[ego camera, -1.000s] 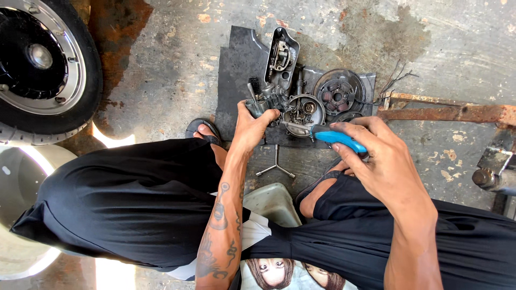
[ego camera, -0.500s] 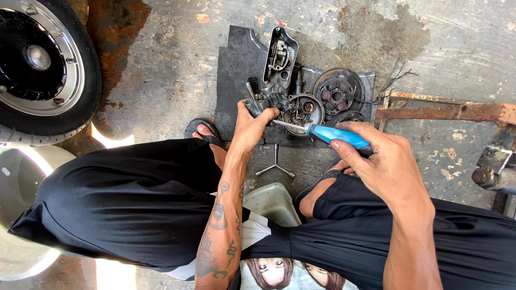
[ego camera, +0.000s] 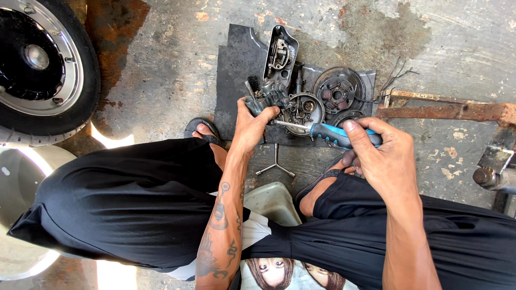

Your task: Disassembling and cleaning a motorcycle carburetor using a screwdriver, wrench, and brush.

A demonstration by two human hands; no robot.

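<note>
Two hands at a metal engine part (ego camera: 271,94) on the dark mat (ego camera: 236,59), just past the knees. Left hand (ego camera: 251,126) clasps the part's near end, fingers curled. Right hand (ego camera: 382,156) grips a blue-handled screwdriver (ego camera: 329,133), shaft level, tip touching the part.

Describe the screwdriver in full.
The screwdriver has a blue handle with black grip parts and a thin bare-metal shaft. It lies nearly level, tip pointing left into the grimy metal carburetor. The right hand wraps the handle, thumb along the top. The left hand steadies the carburetor beside the tip; whether it touches the shaft cannot be told. All this is above a dark mat on the concrete floor.
</note>
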